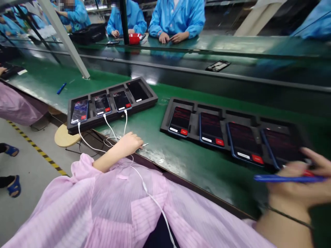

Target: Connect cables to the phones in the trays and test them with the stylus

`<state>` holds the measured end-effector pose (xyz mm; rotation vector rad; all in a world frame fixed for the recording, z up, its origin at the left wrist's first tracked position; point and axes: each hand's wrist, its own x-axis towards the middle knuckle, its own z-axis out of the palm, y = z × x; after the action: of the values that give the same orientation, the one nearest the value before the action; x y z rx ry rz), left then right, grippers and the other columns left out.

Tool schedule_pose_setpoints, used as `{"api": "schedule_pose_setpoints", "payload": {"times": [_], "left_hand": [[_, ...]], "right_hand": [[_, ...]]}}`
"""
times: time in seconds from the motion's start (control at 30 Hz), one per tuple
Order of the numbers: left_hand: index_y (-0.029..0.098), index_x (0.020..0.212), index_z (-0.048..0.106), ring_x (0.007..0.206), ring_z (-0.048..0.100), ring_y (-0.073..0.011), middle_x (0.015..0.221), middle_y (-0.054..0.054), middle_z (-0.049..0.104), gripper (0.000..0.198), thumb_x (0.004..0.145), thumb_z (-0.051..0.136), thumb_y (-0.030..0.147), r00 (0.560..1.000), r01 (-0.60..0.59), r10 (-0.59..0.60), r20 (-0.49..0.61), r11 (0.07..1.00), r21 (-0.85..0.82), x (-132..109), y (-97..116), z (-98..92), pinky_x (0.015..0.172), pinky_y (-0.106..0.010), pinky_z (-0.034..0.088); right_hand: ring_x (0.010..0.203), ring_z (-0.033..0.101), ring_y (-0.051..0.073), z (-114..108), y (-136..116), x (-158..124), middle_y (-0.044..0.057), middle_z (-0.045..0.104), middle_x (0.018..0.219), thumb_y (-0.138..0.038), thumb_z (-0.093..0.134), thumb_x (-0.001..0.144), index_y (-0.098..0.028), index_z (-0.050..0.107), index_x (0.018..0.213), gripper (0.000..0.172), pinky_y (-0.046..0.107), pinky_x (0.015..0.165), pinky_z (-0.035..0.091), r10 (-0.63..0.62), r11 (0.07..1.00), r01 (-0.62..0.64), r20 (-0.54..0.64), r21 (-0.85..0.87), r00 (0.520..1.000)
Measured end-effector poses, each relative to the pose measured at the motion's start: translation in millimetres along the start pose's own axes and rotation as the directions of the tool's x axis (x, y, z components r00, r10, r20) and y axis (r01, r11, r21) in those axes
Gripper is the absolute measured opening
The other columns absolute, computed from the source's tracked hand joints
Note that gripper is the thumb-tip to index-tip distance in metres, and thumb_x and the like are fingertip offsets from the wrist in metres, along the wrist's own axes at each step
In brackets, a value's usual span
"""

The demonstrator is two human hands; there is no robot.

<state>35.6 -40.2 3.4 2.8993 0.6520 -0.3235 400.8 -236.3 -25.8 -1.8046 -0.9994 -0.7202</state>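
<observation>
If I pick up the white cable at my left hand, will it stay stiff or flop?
Probably floppy: the white cable curves and loops loosely between the tray and your left hand. Likely light, since it drapes over your pink gown. Pulling may tug a plugged-in phone.

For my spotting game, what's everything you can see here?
left tray: one, black, green bench
left-tray phones: four, three lit, slotted in
white cables: three, white, plugged into lit phones
right tray: one, black, further right
right-tray phones: four, red-dark screens, inside
loose pen: one, blue, bench far left
lone phone: one, black, belt behind
red box: one, red, far bench
stool: one, tan, below left tray
co-workers: several, blue coats, far side
neighbour's sleeve: one, pink, far left
left hand: one, bare, curled on white cables
right hand: one, bare, gripping held pen, blue
</observation>
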Motion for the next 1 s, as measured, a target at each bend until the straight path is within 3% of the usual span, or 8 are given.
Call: {"api": "schedule_pose_setpoints", "payload": {"times": [0.13, 0.27, 0.4, 0.47, 0.53, 0.63, 0.83, 1.0], "left_hand": [[0.008, 0.094, 0.065, 0.088, 0.066, -0.0270, 0.090, -0.015, 0.068, 0.025, 0.097, 0.052, 0.029, 0.991, 0.120, -0.117, -0.072, 0.992, 0.049, 2.1, 14.1, 5.0, 0.077, -0.036, 0.051], [0.006, 0.103, 0.062, 0.090, 0.068, -0.0296, 0.100, -0.021, 0.066, 0.026, 0.099, 0.044, 0.025, 0.944, 0.328, -0.329, 0.011, 0.944, 0.030, 5.1, 27.8, 5.3, 0.071, -0.035, 0.051], [0.013, 0.087, 0.061, 0.080, 0.070, -0.0240, 0.087, -0.013, 0.069, 0.022, 0.099, 0.044, 0.023, 0.970, 0.235, -0.242, 0.018, 0.918, -0.319, 15.4, 34.7, 4.3, 0.071, -0.031, 0.051], [0.017, 0.079, 0.054, 0.066, 0.067, -0.0179, 0.071, -0.006, 0.066, 0.024, 0.099, 0.043, 0.024, 0.977, 0.171, -0.215, 0.015, 0.731, -0.660, 29.5, 42.4, 4.8, 0.065, -0.027, 0.049], [0.018, 0.079, 0.048, 0.049, 0.060, -0.0128, 0.060, 0.000, 0.062, 0.024, 0.100, 0.037, 0.020, 0.968, 0.197, -0.218, 0.122, 0.368, -0.909, 49.6, 53.2, 5.9, 0.053, -0.022, 0.045], [0.018, 0.082, 0.043, 0.039, 0.056, -0.0097, 0.055, 0.001, 0.062, 0.024, 0.101, 0.029, 0.014, 0.944, 0.263, -0.185, 0.272, -0.073, -0.962, 80.1, 67.1, 7.7, 0.045, -0.018, 0.040], [0.016, 0.084, 0.044, 0.037, 0.057, -0.0083, 0.057, 0.000, 0.065, 0.021, 0.102, 0.038, 0.022, 0.950, 0.191, -0.213, 0.227, -0.179, -0.965, 99.7, 65.6, 12.2, 0.042, -0.016, 0.037], [0.016, 0.081, 0.046, 0.036, 0.056, -0.0086, 0.056, -0.001, 0.066, 0.025, 0.099, 0.051, 0.034, 0.966, 0.178, -0.149, 0.209, -0.198, -0.964, 98.6, 59.3, 16.8, 0.041, -0.016, 0.036]], "right_hand": [[0.079, 0.065, 0.033, 13.8, -14.4, 5.9, 0.015, 0.074, 0.097, -0.048, 0.049, 0.085, -0.027, 0.028, 0.073, 0.031, 0.056, 0.074, 0.047, -0.233, 0.972, 0.234, 0.074, -0.003, 0.970], [0.090, 0.067, 0.030, 21.2, -43.6, 23.0, 0.015, 0.073, 0.107, -0.038, 0.049, 0.091, -0.026, 0.034, 0.080, 0.022, 0.052, 0.083, 0.047, -0.400, 0.915, 0.372, 0.240, 0.154, 0.885], [0.083, 0.065, 0.026, 35.7, -65.2, 55.0, 0.011, 0.070, 0.093, -0.040, 0.046, 0.092, -0.025, 0.044, 0.087, 0.016, 0.044, 0.077, 0.049, -0.418, 0.905, 0.319, 0.446, 0.283, 0.791], [0.080, 0.064, 0.025, 57.0, -71.9, 70.5, 0.009, 0.067, 0.088, -0.044, 0.045, 0.092, -0.025, 0.048, 0.089, 0.019, 0.040, 0.073, 0.050, -0.394, 0.915, 0.229, 0.605, 0.333, 0.693], [0.090, 0.065, 0.027, 87.3, -75.8, 81.7, 0.010, 0.067, 0.093, -0.047, 0.045, 0.091, -0.025, 0.045, 0.086, 0.022, 0.041, 0.076, 0.051, -0.392, 0.915, 0.169, 0.708, 0.367, 0.587], [0.092, 0.064, 0.029, 134.4, -77.1, 89.5, 0.012, 0.067, 0.093, -0.048, 0.044, 0.092, -0.025, 0.042, 0.085, 0.024, 0.040, 0.078, 0.050, -0.358, 0.933, 0.194, 0.826, 0.302, 0.436], [0.077, 0.062, 0.026, 171.9, -78.5, 88.0, 0.010, 0.064, 0.082, -0.044, 0.039, 0.097, -0.023, 0.043, 0.093, 0.022, 0.032, 0.068, 0.045, -0.263, 0.931, 0.310, 0.942, 0.191, 0.210], [0.068, 0.060, 0.024, 172.0, -77.6, 84.1, 0.007, 0.062, 0.075, -0.046, 0.040, 0.096, -0.024, 0.042, 0.090, 0.024, 0.030, 0.062, 0.041, -0.278, 0.938, 0.273, 0.932, 0.211, 0.233]]}}
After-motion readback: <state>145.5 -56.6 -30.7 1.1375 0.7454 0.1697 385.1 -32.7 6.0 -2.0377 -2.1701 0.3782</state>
